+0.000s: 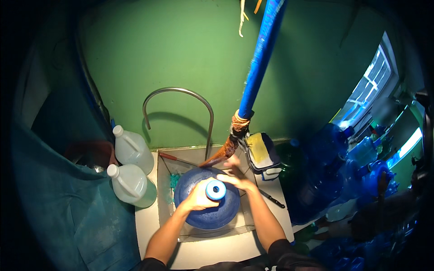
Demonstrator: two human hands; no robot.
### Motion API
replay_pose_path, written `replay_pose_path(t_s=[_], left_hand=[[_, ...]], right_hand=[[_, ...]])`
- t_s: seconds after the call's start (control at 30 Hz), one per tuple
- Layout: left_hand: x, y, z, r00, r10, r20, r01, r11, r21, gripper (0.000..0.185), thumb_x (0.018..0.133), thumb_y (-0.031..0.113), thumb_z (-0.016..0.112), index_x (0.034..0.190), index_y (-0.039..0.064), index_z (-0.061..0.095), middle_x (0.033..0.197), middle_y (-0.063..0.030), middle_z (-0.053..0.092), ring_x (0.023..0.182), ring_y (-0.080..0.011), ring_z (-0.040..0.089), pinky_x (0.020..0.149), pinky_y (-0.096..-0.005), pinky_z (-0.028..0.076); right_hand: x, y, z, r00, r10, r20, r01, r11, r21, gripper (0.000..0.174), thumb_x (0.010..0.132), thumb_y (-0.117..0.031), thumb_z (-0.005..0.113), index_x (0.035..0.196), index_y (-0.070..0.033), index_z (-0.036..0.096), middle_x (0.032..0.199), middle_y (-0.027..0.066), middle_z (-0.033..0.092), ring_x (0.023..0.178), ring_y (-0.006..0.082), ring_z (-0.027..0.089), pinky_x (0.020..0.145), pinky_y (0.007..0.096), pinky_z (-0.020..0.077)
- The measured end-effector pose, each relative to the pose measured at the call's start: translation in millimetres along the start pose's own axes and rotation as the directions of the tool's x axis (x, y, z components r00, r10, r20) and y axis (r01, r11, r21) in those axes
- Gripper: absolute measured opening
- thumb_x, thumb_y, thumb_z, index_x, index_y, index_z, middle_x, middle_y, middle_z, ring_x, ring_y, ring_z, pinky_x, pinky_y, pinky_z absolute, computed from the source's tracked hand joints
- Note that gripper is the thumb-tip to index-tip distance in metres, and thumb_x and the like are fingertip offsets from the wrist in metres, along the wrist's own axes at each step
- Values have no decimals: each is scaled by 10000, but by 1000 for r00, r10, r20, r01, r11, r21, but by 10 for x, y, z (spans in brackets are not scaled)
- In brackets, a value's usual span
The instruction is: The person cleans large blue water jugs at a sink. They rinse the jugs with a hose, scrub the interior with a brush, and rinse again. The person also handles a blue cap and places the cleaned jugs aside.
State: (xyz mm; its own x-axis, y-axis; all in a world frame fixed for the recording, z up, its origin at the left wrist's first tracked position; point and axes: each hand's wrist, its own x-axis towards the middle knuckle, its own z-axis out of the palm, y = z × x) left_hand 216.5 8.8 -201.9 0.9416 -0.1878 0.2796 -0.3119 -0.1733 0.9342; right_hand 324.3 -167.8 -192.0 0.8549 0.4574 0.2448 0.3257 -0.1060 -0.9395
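Note:
A large blue plastic water jug (pixel 212 216) stands in the sink (pixel 190 237), its neck towards me with a light blue cap (pixel 215 190) that has a dark hole in its middle. My left hand (pixel 199 197) grips the jug at its neck, just below the cap. Close by on the right, my right hand (pixel 235 179) is over the jug's shoulder with its fingers spread; whether it touches the jug I cannot tell. Just beyond the hands, a blue pipe (pixel 259 64) ends in a brown wrapped lower part (pixel 222 152) that reaches down behind the jug.
Two white plastic jugs (pixel 134 149) with handles stand left of the sink. A curved metal faucet (pixel 179 89) rises behind it. At right are a knife (pixel 272 199) and a yellow-and-white container (pixel 261 152). A red-handled tool (pixel 168 156) lies at the back left. Several blue bottles (pixel 318 169) are stacked at right.

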Motion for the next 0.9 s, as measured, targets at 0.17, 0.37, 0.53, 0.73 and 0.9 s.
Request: replay_pose_path(t_s=[0.17, 0.37, 0.53, 0.73, 0.9], left_hand=[[-174, -648, 677, 777, -134, -615, 223, 972, 70, 562, 637, 210, 900, 1079, 41, 597, 892, -87, 691, 825, -231, 685, 788, -372, 547], [-136, -854, 748, 934, -63, -351, 29, 994, -101, 649, 672, 93, 875, 1233, 26, 557, 1072, -67, 661, 962, -169, 637, 848, -326, 529], [9, -673, 1245, 466, -254, -847, 312, 944, -111, 625, 648, 143, 921, 1159, 33, 578, 1044, -87, 598, 978, -240, 596, 911, -371, 467], [-101, -688, 689, 958, 38, -286, 152, 776, 612, 586, 574, 446, 929, 864, 56, 600, 864, -119, 554, 830, -332, 558, 777, -430, 439], [-364, -1005, 547, 856, 40, -516, 300, 774, 558, 712, 579, 378, 923, 1091, 31, 571, 1005, -151, 610, 974, -356, 581, 892, -459, 457]], right_hand=[[202, 783, 373, 947, 151, 283, -178, 982, 70, 552, 1015, -473, 543, 1275, 9, 614, 1219, 115, 675, 1139, 206, 620, 1006, 343, 456], [-426, 377, 155, 817, 17, 576, 150, 959, -240, 637, 895, -492, 650, 1307, -12, 575, 1336, 213, 564, 1232, 359, 535, 1054, 420, 405], [223, 1014, -1048, 985, -171, -35, 141, 897, -420, 690, 833, -241, 734, 1425, -1, 473, 1557, 226, 348, 1443, 433, 304, 1210, 488, 214], [691, 1694, -1706, 912, 362, 192, 7, 454, -891, 1054, 749, -258, 786, 1597, -152, 169, 1669, 168, 95, 1512, 422, 142, 1201, 577, 187], [739, 1773, -1587, 873, 485, 46, -174, 399, -900, 1071, 694, -237, 824, 1566, -91, 218, 1572, 223, 252, 1436, 422, 302, 1120, 533, 366]])
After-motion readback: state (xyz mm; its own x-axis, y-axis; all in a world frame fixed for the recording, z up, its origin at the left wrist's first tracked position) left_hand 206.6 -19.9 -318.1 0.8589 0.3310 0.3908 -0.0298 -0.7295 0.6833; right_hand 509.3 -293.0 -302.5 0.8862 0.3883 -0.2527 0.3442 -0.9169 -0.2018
